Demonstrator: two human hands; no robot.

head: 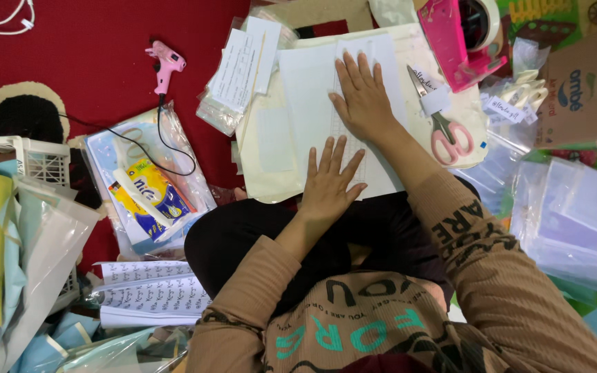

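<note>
Fingers (354,72) spread flat, white sheet (312,90) beneath.

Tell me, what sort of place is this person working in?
Probably a home craft or packing corner on the floor: the person sits on a red carpet, both hands flat on white paper, with a pink glue gun, pink-handled scissors and a pink tape dispenser around.

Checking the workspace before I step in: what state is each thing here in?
Left hand: flat, fingers spread, pressing the white sheet.
Right hand: flat on the same sheet.
White sheet: lying flat on a cream board.
Scissors: closed, lying on the board.
Pink glue gun: lying on the red carpet, cord attached.
Tape dispenser: loaded with a roll.
</note>
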